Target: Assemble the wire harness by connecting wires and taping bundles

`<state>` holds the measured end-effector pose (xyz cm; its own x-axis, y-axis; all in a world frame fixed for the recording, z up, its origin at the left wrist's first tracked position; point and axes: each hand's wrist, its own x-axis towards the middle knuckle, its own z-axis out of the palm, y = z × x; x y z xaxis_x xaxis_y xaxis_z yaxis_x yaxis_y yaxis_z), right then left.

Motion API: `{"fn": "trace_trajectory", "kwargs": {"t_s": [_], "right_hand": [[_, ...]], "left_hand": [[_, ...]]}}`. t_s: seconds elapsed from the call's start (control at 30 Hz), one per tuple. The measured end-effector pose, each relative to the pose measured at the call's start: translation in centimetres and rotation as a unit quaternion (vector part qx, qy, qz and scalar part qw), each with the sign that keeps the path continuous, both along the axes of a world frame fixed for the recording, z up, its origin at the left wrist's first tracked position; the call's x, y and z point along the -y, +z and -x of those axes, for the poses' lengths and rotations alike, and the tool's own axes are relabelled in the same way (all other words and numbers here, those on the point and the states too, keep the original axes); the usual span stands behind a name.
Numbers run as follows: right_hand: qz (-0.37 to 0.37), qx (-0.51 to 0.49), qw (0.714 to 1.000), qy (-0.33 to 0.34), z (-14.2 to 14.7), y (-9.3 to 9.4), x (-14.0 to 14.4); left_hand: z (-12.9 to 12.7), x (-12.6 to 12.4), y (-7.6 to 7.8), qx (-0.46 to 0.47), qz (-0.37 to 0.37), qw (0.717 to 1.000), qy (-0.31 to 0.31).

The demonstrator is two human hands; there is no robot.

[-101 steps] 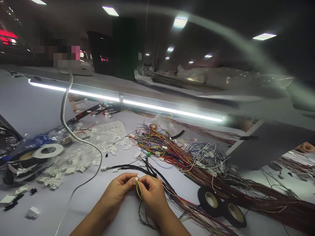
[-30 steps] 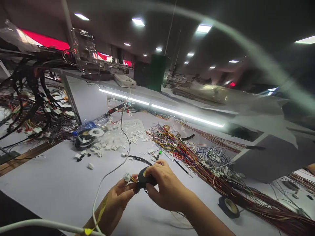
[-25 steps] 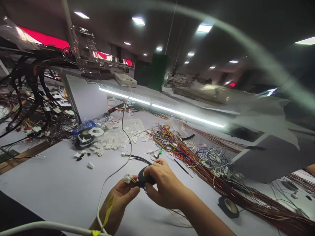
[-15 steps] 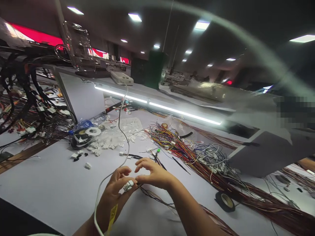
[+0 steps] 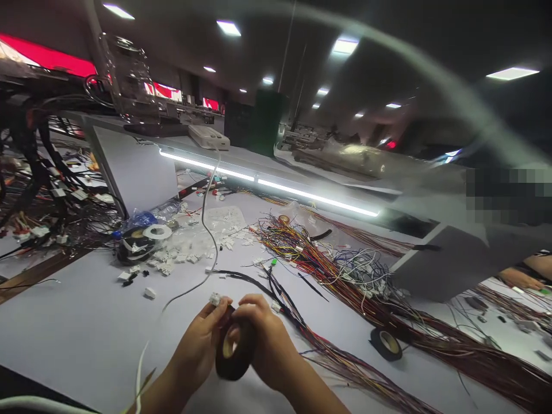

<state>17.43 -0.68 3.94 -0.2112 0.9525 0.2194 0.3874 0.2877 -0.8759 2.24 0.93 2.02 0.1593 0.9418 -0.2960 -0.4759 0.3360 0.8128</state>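
Black tape roll [image 5: 234, 351] upright between both hands [image 5: 233, 345], touching each.

White table [image 5: 77, 322] strewn with wires [image 5: 345, 276], connectors [image 5: 181, 253]

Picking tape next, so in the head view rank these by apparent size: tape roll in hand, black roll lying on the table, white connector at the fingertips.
1. tape roll in hand, though nearer the camera
2. black roll on the table
3. white connector

Tape roll's [image 5: 235, 351] far edge behind curled fingers [image 5: 254, 322]
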Motion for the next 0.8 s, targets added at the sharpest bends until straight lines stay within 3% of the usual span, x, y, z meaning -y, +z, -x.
{"fn": "trace_trajectory", "kwargs": {"t_s": [0.1,0.17,0.23,0.3,0.33,0.4,0.47,0.53,0.63,0.73,0.8], "right_hand": [[0.246,-0.139,0.957,-0.07,-2.0,-0.1,-0.7],[0.301,-0.122,0.942,-0.081,-3.2,0.6,-0.6],[0.211,-0.069,0.973,-0.065,-3.5,1.4,0.0],[0.042,0.02,0.999,-0.017,-2.8,2.0,0.6],[-0.043,0.082,0.996,0.011,-2.3,2.1,0.9],[-0.177,0.204,0.962,0.034,-1.3,1.9,1.2],[-0.253,0.271,0.929,0.019,-0.8,1.2,1.3],[-0.289,0.28,0.915,0.01,-0.8,0.5,1.3],[-0.292,0.262,0.92,0.015,-1.0,0.2,1.5],[-0.247,0.202,0.947,0.026,-0.8,0.6,1.7],[-0.162,0.087,0.983,-0.001,-1.0,0.8,1.5]], "left_hand": [[-0.1,0.0,0.1,-0.013,-0.111,0.993,0.03],[0.1,-0.5,0.5,-0.079,-0.189,0.979,0.009],[0.5,-1.1,1.1,-0.168,-0.214,0.962,-0.012],[0.8,-1.6,1.7,-0.23,-0.209,0.95,-0.014],[0.8,-1.7,1.9,-0.243,-0.2,0.949,-0.012],[0.7,-1.7,2.1,-0.248,-0.174,0.953,-0.011],[0.4,-1.6,1.8,-0.239,-0.137,0.961,-0.002],[0.1,-1.5,1.4,-0.216,-0.103,0.971,0.007],[-0.2,-1.6,0.9,-0.159,-0.074,0.985,0.004],[-0.5,-1.4,0.8,-0.11,-0.05,0.993,-0.001],[-0.7,-1.0,0.7,-0.081,-0.043,0.996,0.001]]}}
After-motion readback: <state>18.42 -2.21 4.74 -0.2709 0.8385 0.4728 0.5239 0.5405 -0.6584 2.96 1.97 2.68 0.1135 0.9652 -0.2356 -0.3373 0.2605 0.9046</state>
